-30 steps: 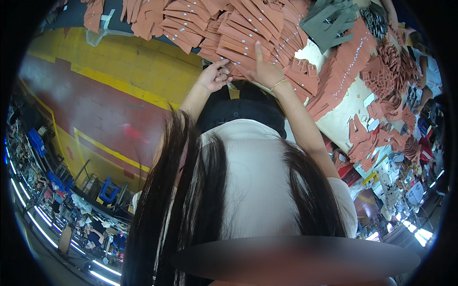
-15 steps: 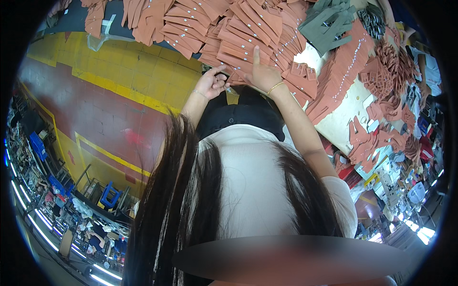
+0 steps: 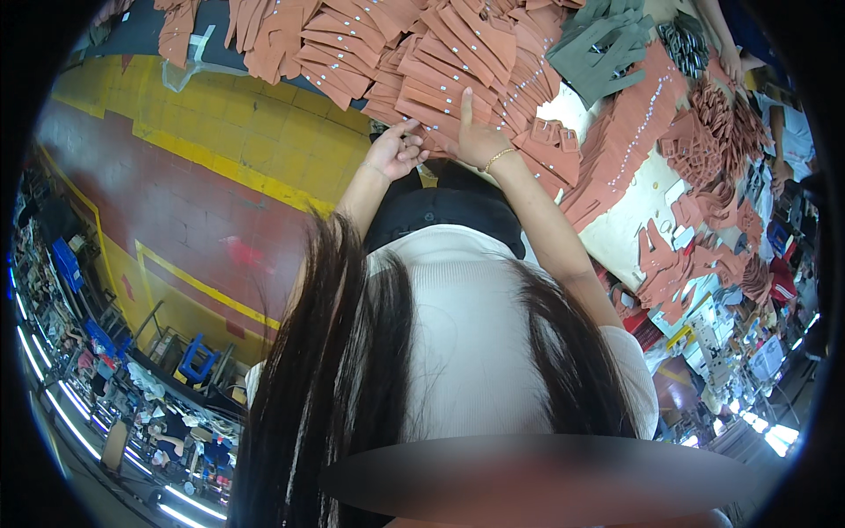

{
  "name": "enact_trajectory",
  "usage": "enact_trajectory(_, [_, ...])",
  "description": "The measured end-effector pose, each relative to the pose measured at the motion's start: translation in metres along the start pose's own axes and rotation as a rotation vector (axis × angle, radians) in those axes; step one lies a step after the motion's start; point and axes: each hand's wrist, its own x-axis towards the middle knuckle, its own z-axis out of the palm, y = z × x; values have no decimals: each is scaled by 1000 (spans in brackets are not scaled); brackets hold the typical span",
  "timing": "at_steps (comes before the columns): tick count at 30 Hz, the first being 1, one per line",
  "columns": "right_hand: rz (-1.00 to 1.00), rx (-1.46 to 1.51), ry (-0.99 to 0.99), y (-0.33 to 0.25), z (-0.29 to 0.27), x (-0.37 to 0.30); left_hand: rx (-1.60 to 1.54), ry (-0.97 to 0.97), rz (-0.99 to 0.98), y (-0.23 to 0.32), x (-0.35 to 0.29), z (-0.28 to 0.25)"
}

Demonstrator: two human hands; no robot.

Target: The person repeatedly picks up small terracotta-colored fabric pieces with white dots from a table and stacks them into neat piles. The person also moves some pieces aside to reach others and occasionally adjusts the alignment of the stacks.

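Cut orange-brown fabric pieces [image 3: 458,44] with small white stickers lie overlapped in rows on the table in front of me. My left hand [image 3: 396,152] is at their near edge, its index finger reaching to the cloth and the other fingers curled in. Whatever those fingers hold, if anything, is too small to make out. Beside it, to the right, my right hand [image 3: 480,139] rests on the near pieces. Its index finger is stretched forward over the cloth and its thumb points left toward my left hand.
Dark green fabric pieces [image 3: 603,48] lie farther right, with more orange-brown pieces [image 3: 620,141] on a pale sheet [image 3: 616,233]. Another person's hand [image 3: 731,63] shows at the far right. To my left is a yellow and red floor [image 3: 194,176]; a blue stool [image 3: 202,358] stands behind.
My right hand has shifted slightly left. My left hand's fingers have curled in more, and a small shiny thing seen near its fingertips no longer shows.
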Motion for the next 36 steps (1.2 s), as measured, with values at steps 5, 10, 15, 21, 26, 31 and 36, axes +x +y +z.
enact_trajectory(5, [-10, 40, -89, 4, -2, -2, -48, 8, 0, -1, 6, 2])
enact_trajectory(10, [13, 29, -150, 4, -6, 0, -55, 13, 32, -4, 5, 1])
enact_trajectory(15, [-25, -18, -120, 4, -5, 2, -104, -26, 45, -4, 2, 0])
enact_trajectory(21, [-17, 4, -157, 3, -12, -1, -140, 7, 97, -2, 8, -3])
enact_trajectory(26, [-15, 70, -204, 2, -20, -7, -166, -19, 134, 7, 18, -11])
enact_trajectory(31, [-26, 115, -222, 2, -21, -8, -125, 16, 151, 8, 23, -13])
enact_trajectory(36, [-31, 123, -214, 8, -17, -6, -129, 42, 159, 5, 22, -11])
